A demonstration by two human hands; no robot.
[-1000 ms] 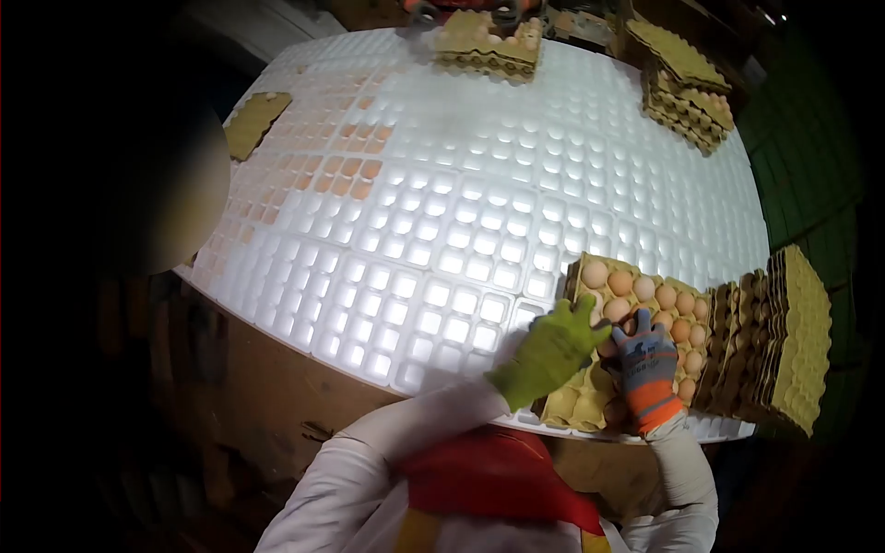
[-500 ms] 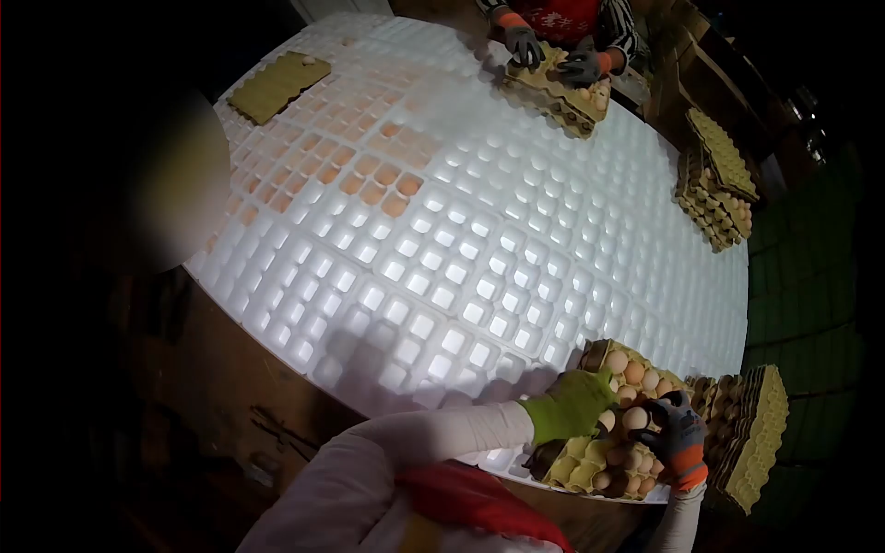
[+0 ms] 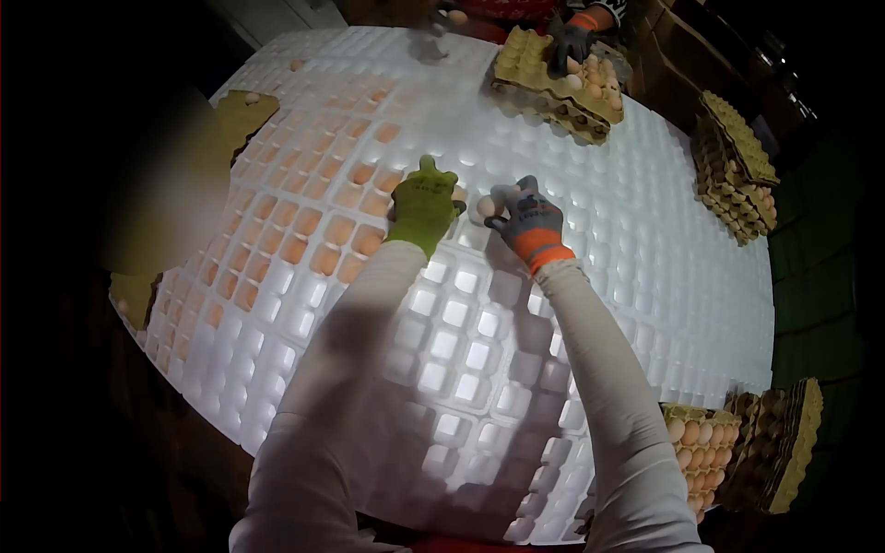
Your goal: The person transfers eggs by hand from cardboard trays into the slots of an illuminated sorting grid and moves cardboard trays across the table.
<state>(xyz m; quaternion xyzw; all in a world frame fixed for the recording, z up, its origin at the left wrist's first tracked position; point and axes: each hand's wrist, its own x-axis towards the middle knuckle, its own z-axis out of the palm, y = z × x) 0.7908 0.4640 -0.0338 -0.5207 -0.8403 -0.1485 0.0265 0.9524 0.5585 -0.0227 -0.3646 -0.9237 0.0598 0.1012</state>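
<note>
My left hand [image 3: 426, 205], in a green glove, is over the middle of the white trays [image 3: 452, 318], fingers curled around an egg [image 3: 459, 194] at its right side. To its right, my right hand [image 3: 524, 217], in a grey and orange glove, grips a pale egg [image 3: 487, 206] at its fingertips. Whether either hand holds more eggs is hidden. Left of my left hand, brown eggs [image 3: 324, 258] sit in the tray cells. A carton of eggs [image 3: 705, 452] lies at the lower right, beside a stack of cardboard cartons [image 3: 784, 447].
Across the table a co-worker's gloved hand [image 3: 573, 41] touches a stacked egg carton [image 3: 553, 88]; another gloved hand is blurred near the far edge. More cartons [image 3: 737, 170] stand at the right edge. A cardboard piece [image 3: 244, 120] lies at the left.
Both my hands have moved from the egg carton at the lower right forward and left over the white trays, now with eggs. The co-worker's hands have moved apart.
</note>
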